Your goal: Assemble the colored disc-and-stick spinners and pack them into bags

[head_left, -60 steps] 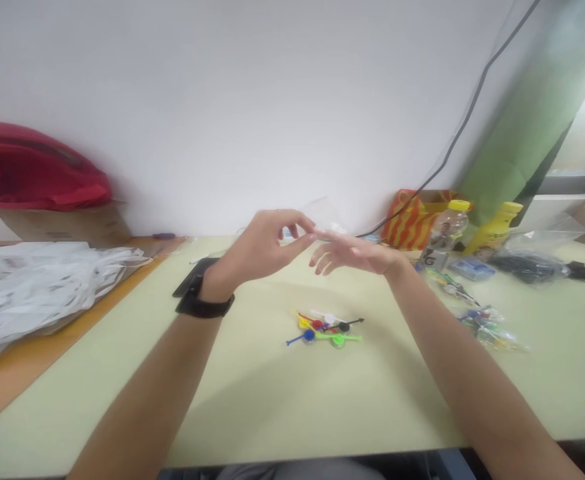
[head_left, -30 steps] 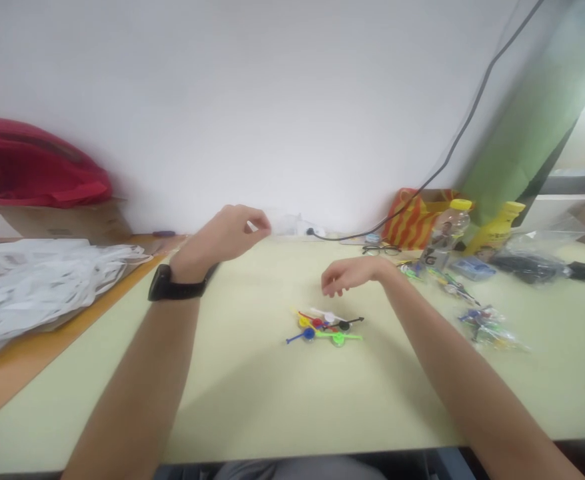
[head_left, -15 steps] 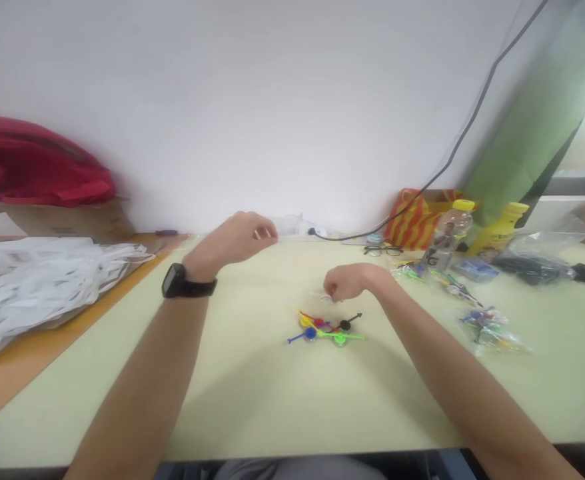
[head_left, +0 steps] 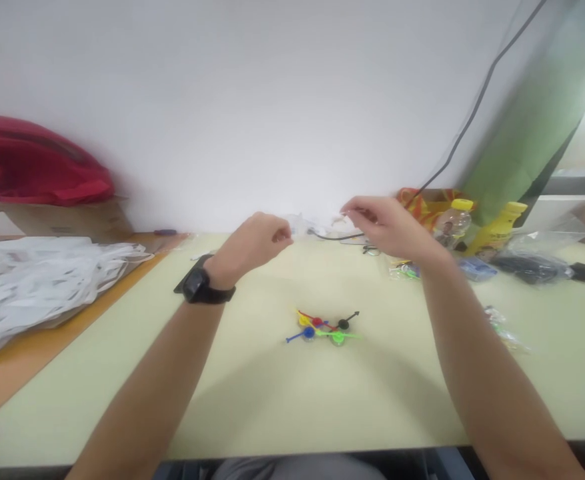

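My left hand (head_left: 257, 248), with a black watch on its wrist, hovers over the back of the table. Its fingers are curled in a pinch; what they hold, if anything, is hidden. Level with it, my right hand (head_left: 385, 225) is raised near the wall, thumb and fingers pinched. A pale, see-through scrap of plastic (head_left: 341, 219) shows at those fingertips, too blurred to make out fully. Below and between both hands lies a small cluster of plastic arrow spinners (head_left: 320, 328) in yellow, red, blue, black and green, arrows overlapping. Neither hand touches them.
At right are bagged spinners (head_left: 505, 330), a clear bottle (head_left: 453, 223), a yellow bottle (head_left: 500, 230) and a striped bag (head_left: 412, 203). A grey cable (head_left: 482, 100) runs down the wall. White strips (head_left: 47, 287) and a red bag (head_left: 37, 163) on a carton are at left.
My right hand has risen up and away from above the spinners toward the wall, the pale plastic moving with it. My left hand has shifted slightly right. The spinners look unmoved.
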A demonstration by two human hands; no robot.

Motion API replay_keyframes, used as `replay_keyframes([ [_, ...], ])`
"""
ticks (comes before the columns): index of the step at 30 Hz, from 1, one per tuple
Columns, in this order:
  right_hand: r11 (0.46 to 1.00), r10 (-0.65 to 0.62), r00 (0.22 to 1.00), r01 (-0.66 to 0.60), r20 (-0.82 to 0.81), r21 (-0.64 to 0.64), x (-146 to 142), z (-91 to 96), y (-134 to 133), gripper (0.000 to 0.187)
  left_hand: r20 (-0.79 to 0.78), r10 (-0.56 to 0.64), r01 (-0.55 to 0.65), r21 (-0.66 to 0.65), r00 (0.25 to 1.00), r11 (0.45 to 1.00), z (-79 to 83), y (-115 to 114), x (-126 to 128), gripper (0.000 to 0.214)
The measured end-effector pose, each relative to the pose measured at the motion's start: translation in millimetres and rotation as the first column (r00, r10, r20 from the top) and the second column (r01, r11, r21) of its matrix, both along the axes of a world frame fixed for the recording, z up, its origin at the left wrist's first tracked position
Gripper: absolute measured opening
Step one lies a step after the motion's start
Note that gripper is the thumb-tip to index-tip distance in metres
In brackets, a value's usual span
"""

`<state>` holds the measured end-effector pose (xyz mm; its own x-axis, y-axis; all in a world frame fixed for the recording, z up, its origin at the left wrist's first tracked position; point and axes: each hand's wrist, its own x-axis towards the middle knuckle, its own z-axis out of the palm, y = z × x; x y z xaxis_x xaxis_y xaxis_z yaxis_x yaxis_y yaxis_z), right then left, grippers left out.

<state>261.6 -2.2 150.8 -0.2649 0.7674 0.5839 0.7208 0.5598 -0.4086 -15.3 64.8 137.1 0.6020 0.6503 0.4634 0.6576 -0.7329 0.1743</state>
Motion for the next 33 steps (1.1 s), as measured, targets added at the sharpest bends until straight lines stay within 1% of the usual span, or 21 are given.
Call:
replay_keyframes([
  [3, 0.999, 0.033, 0.999, -0.032, -0.029, 0.037, -12, 9.6, -17, 0.023, -0.013, -0.001, 0.002, 0.015, 1.0, 1.0, -1.1, -5, 7, 0.017],
  [6, 0.998, -0.015, 1.0, 0.015, 0.0, 0.066, -23, 12.0, -24, 0.018, -0.033, -0.025, 0.025, 0.016, 0.999, 1.0, -1.4, -11, 12, 0.017],
  [9, 0.99, -0.11, 0.99, 0.1, 0.089, 0.103, -27, 9.8, -21, 0.015, -0.049, -0.053, 0.054, 0.024, 0.997, 0.998, 0.3, -18, 16, 0.017],
  [11, 0.985, -0.148, 0.978, 0.132, 0.147, 0.108, -26, 7.3, -17, 0.015, -0.057, -0.062, 0.064, 0.03, 0.996, 0.998, 2.2, -22, 18, 0.017],
  [13, 0.985, -0.156, 0.971, 0.14, 0.179, 0.098, -25, 4.9, -13, 0.016, -0.062, -0.064, 0.066, 0.034, 0.996, 0.997, 4.3, -26, 19, 0.017],
  [16, 0.987, -0.15, 0.971, 0.136, 0.185, 0.084, -24, 2.2, -11, 0.018, -0.067, -0.08, 0.082, 0.034, 0.995, 0.996, 6.8, -30, 21, 0.018],
  [21, 0.992, -0.127, 0.975, 0.121, 0.181, 0.042, -28, -0.8, -12, 0.017, -0.074, -0.129, 0.131, 0.02, 0.989, 0.991, 9.6, -31, 20, 0.021],
  [26, 0.995, -0.097, 0.989, 0.1, 0.112, -0.025, -29, -8.1, -2, 0.018, -0.079, -0.124, 0.126, 0.028, 0.989, 0.992, 11.6, -32, 17, 0.02],
  [31, 0.984, -0.032, 0.999, 0.028, -0.02, -0.176, -31, -17.5, 11, 0.016, -0.09, -0.128, 0.131, 0.029, 0.988, 0.991, 12.7, -33, 16, 0.02],
  [33, 0.975, -0.042, 0.997, 0.028, -0.058, -0.222, -33, -19.4, 13, 0.016, -0.092, -0.133, 0.136, 0.032, 0.987, 0.99, 13.0, -33, 15, 0.02],
])
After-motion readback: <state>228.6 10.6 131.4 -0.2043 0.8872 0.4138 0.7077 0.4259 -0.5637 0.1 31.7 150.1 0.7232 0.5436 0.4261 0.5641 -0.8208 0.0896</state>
